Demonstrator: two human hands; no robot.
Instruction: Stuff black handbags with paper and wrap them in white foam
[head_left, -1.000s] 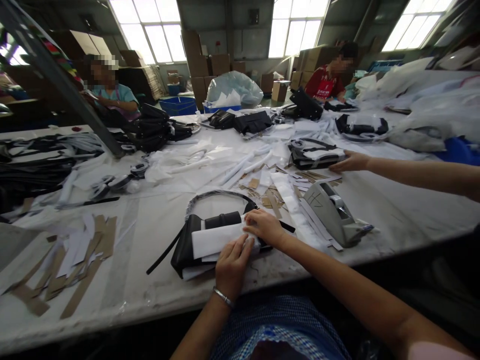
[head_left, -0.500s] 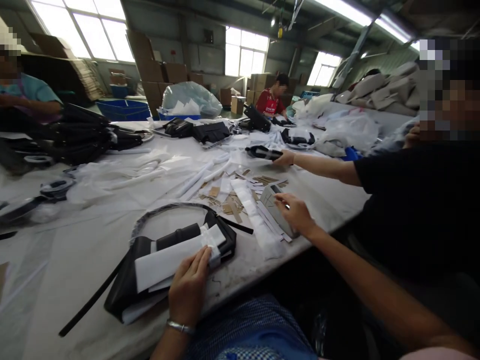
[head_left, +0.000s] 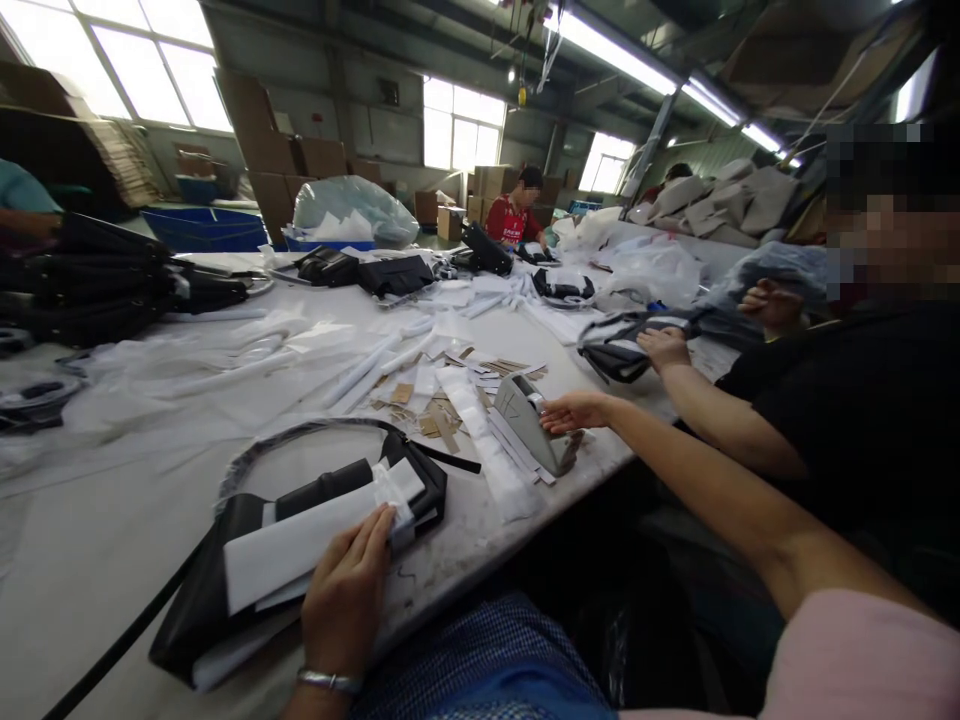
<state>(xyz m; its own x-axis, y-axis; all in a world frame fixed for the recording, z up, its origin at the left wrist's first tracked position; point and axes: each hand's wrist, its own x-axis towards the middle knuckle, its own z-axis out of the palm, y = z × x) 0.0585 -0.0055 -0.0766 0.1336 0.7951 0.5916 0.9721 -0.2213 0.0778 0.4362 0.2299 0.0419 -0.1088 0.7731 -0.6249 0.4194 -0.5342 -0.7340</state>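
A black handbag (head_left: 251, 515) lies on the table before me, its wrapped handle (head_left: 277, 440) arched behind it. Folded white paper (head_left: 300, 540) lies across its front. With its fingers pressed together, my left hand (head_left: 349, 585) grips the bag at the paper's right end, beside a clear plastic-wrapped piece (head_left: 394, 495). My right hand (head_left: 581, 412) reaches out to a grey tape dispenser (head_left: 517, 420); its fingers are stretched out at the tape roll, and I see nothing held in them.
Cardboard scraps (head_left: 442, 415) and a bubble-wrap strip (head_left: 484, 440) lie between bag and dispenser. At right a co-worker's hand (head_left: 664, 348) holds another black bag (head_left: 622, 350). Thin white wrapping sheets (head_left: 187, 370) cover the left. More black bags (head_left: 397, 275) lie farther back.
My right hand has gone from a bent-finger pose above the dispenser to stretched fingers at its right side. The co-worker's bag has come nearer to that person. My left hand stays on the handbag.
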